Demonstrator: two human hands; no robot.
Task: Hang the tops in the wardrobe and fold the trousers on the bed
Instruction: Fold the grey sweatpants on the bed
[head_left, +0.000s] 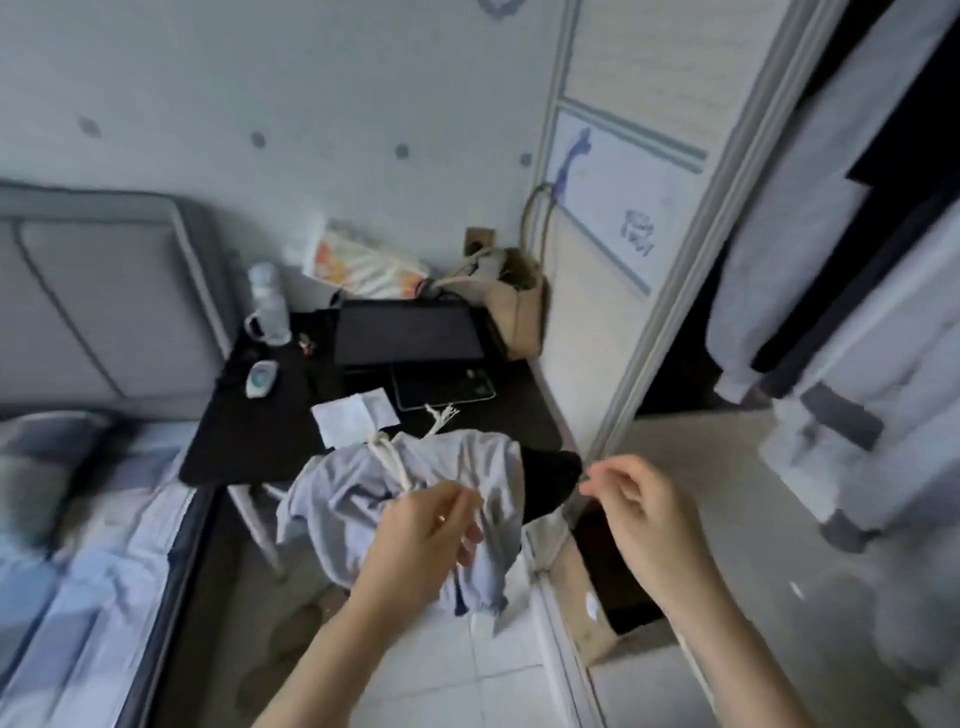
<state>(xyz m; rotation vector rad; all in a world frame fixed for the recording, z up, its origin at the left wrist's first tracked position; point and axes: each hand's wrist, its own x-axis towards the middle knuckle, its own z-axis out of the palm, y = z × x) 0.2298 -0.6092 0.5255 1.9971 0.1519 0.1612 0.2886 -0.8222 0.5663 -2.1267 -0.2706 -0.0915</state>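
Observation:
My left hand (431, 525) grips a bunched light grey garment (363, 499) with a white drawstring (389, 457), held in the air over the floor in front of the dark bedside table. A black piece of cloth (550, 478) hangs at its right side. My right hand (628, 499) hovers to the right with fingers loosely curled; nothing shows in its grasp. The bed (78, 545) with blue-white sheets lies at the left. The open wardrobe (831, 260) at the right holds hanging pale and dark clothes.
The dark bedside table (260, 436) carries a tablet, a phone, papers, a water bottle and a small device. A beige bag stands behind it by the wall. A cardboard box (597, 587) sits on the floor by the wardrobe's sliding door (649, 291). White floor tiles lie below.

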